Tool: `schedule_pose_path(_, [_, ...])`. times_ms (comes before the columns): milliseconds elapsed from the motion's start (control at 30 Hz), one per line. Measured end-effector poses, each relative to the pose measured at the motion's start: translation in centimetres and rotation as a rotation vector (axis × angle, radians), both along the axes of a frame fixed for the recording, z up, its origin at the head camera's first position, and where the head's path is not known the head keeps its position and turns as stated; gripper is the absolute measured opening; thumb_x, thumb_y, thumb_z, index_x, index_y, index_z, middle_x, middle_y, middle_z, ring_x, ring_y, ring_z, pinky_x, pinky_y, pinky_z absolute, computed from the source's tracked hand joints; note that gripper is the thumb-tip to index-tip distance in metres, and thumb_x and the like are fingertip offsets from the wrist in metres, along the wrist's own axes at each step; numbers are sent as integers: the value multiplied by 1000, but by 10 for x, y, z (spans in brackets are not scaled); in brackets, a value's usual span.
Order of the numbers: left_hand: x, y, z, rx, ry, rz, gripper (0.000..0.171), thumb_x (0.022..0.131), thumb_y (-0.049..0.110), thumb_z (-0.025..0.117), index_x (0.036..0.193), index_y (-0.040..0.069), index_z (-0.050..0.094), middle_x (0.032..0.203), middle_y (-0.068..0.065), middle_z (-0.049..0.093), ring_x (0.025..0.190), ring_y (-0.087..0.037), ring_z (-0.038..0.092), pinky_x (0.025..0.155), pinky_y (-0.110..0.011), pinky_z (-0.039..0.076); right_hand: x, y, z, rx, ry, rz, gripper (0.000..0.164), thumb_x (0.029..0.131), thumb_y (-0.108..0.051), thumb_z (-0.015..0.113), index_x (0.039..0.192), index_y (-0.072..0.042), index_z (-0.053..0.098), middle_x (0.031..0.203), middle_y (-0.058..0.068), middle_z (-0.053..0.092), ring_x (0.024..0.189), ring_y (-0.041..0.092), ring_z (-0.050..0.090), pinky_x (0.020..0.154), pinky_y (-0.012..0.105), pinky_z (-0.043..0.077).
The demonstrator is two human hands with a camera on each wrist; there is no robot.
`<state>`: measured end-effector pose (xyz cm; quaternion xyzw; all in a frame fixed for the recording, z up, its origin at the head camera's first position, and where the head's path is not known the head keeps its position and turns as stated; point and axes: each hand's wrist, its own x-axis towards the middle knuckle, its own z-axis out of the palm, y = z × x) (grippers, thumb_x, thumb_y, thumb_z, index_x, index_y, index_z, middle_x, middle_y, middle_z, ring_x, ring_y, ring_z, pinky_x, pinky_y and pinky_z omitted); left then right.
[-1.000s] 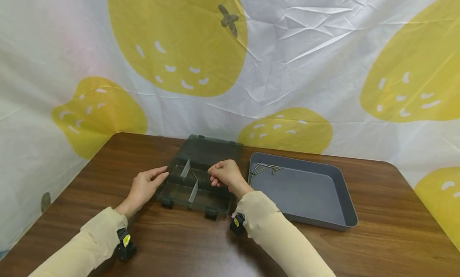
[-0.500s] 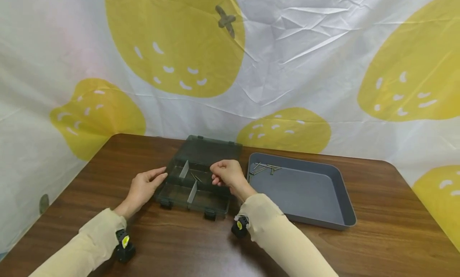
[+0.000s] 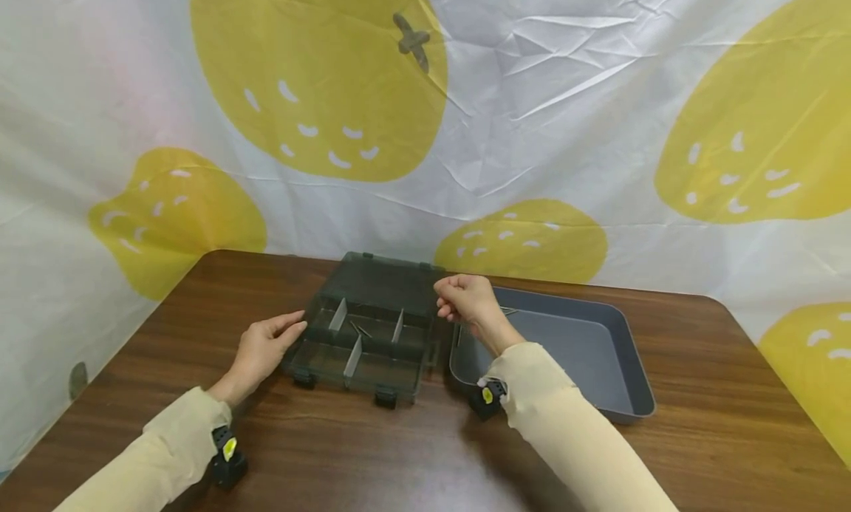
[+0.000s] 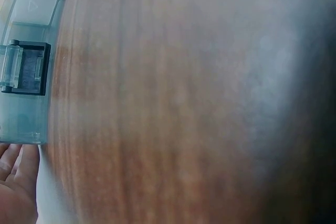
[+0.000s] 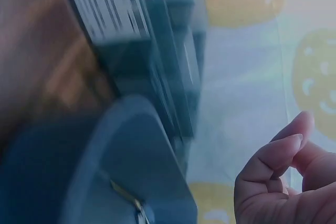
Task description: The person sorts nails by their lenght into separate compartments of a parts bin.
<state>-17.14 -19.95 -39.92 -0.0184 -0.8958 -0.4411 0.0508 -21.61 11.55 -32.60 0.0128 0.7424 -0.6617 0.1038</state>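
Note:
A translucent dark green divider box (image 3: 382,383) lies on the table with its lid (image 3: 382,281) swung back. Two thin metal pieces, like nails or screws (image 3: 360,330), lie in its back middle compartment. My left hand (image 3: 262,349) touches the box's left side, its fingers extended along the edge; in the left wrist view the fingers (image 4: 26,169) meet the box's end. My right hand (image 3: 468,305) hovers between the box and the grey tray (image 3: 578,349), fingers curled and thumb against the index finger, with nothing visible in them. It hides most of the metal pieces (image 3: 508,310) in the tray.
Pale dividers (image 3: 397,326) split the box, and black latches (image 3: 385,397) stick out from its front. The tray's raised rim (image 3: 634,346) stands close to the box's right side. Behind the brown wooden table (image 3: 319,460) hangs a white cloth with yellow fruit prints (image 3: 525,239).
My right hand has moved right, from over the box to the tray's left rim. A second metal piece now shows in the middle compartment. My left hand has stayed at the box's side.

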Motion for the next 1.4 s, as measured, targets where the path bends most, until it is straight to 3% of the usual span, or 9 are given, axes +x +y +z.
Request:
schedule_pose_path(233, [-3, 0, -1, 1, -1, -2, 43, 97, 28, 54, 132, 3, 54, 131, -18, 55, 121, -36, 52, 95, -50, 46, -16, 41, 12, 1, 13, -22, 25, 95, -6, 52, 111, 13, 54, 57, -5, 55, 44, 0, 54, 45, 13, 45])
schedule_pose_path(400, [-3, 1, 0, -6, 7, -2, 42, 97, 27, 54, 132, 2, 55, 130, -18, 55, 120, -36, 53, 94, -50, 46, -22, 68, 16, 74, 15, -23, 31, 96, -9, 52, 117, 13, 52, 63, -5, 56, 49, 0, 57, 48, 13, 47])
schedule_pose_path(600, [-3, 2, 1, -3, 4, -4, 42, 97, 27, 54, 132, 3, 54, 130, -18, 55, 119, -36, 53, 93, -50, 47, -25, 93, 9, 188, 26, 4, 30, 97, -12, 52, 116, 12, 53, 71, -3, 58, 55, 0, 60, 57, 15, 52])
schedule_pose_path(933, [-3, 2, 1, 5, -2, -1, 42, 97, 26, 54, 132, 2, 54, 131, -18, 55, 120, -36, 53, 95, -50, 46, -27, 110, -12, 218, 4, 14, 30, 96, -5, 51, 115, 17, 52, 67, -7, 60, 55, 0, 60, 57, 16, 53])
schedule_pose_path(1400, [1, 0, 1, 20, 15, 2, 42, 97, 24, 54, 130, -1, 55, 130, -20, 55, 121, -37, 51, 96, -50, 45, -40, 122, -18, 277, -2, 51, 25, 94, -7, 57, 109, 12, 60, 68, -4, 64, 55, 1, 60, 55, 17, 52])
